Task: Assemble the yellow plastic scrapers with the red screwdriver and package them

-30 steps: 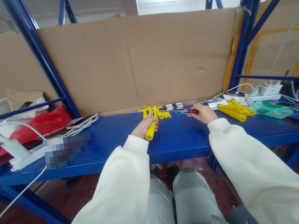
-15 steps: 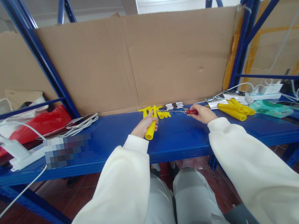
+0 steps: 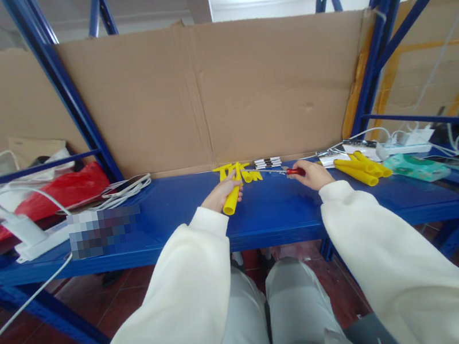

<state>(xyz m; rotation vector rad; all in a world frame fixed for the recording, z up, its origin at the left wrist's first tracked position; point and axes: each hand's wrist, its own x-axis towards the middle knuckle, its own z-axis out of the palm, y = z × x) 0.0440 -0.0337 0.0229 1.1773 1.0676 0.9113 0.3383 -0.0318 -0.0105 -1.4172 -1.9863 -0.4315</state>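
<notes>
My left hand is closed around a yellow tube, whose round open end points toward me. In my right hand is a screwdriver with a red handle. Its thin metal shaft runs left toward the tube; whether the tip touches it I cannot tell. Behind my left hand several other yellow pieces lie on the blue shelf. A row of small white-and-dark items sits at the back, between my hands.
Right of my right hand lie more yellow tubes and a green packet, with a white power strip and cables behind. At left are a power strip, a red bag and coiled cable. Cardboard stands along the back.
The screwdriver and my right hand have shifted very slightly to the right. My left hand and the yellow tube look unmoved.
</notes>
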